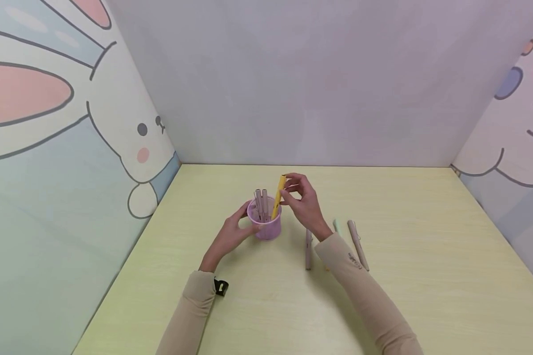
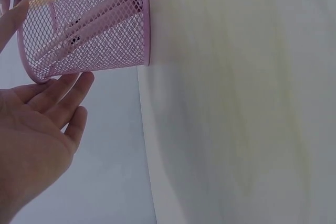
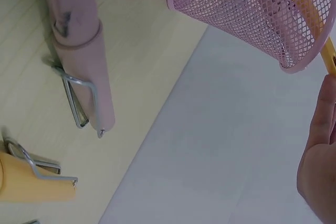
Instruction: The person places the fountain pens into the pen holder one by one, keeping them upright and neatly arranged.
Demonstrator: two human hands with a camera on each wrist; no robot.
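Note:
A pink mesh cup (image 1: 266, 227) stands on the pale yellow table (image 1: 266, 305), with two pinkish pens (image 1: 261, 201) upright in it. My left hand (image 1: 242, 224) holds the cup from its left side, thumb and fingers lying round the wall; in the left wrist view the fingertips (image 2: 73, 81) touch the mesh of the cup (image 2: 94, 30). My right hand (image 1: 288, 193) pinches the upper end of a yellow pen (image 1: 278, 198), whose lower end is inside the cup. In the right wrist view the yellow pen (image 3: 307, 17) shows through the mesh of the cup (image 3: 247, 9), beside my right hand (image 3: 320, 150).
To the right of the cup three pens lie on the table: a pinkish one (image 1: 308, 250), a green one (image 1: 337, 226) partly under my right sleeve, and another pinkish one (image 1: 358, 245). In the right wrist view a pink clipped pen (image 3: 79, 51) and an orange one (image 3: 31, 184) lie close. Walls enclose three sides.

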